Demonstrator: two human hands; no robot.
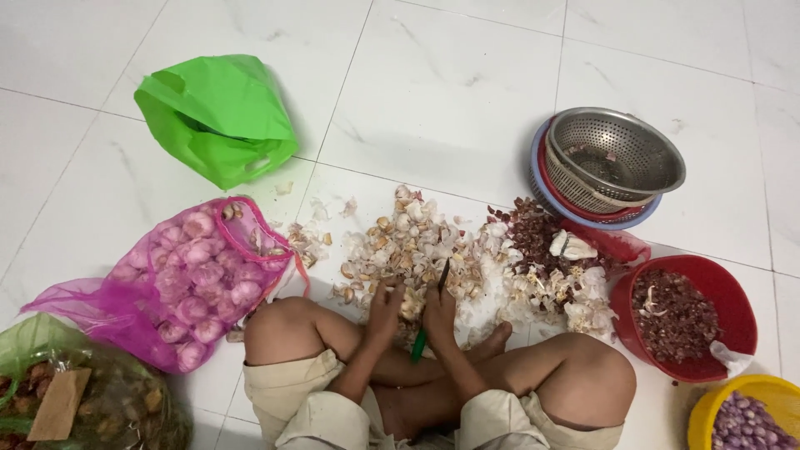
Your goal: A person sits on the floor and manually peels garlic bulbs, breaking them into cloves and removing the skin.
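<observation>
STEP: peeling garlic | left hand [385,310] pinches a garlic clove [409,305], centre frame over the peel heap [433,250] | right hand [440,315] closed on green-handled knife [431,312] | ADVICE: shallow cuts, blade angled away from fingers, clove held low above floor [450,92]

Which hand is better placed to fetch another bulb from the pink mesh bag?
Left hand, probably: it sits nearer the pink mesh bag of garlic bulbs, while the right hand grips the green-handled knife.

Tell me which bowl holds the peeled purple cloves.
The yellow bowl at the bottom right corner; the red bowl beside it holds dark peelings, and the metal colander looks nearly empty.
</observation>
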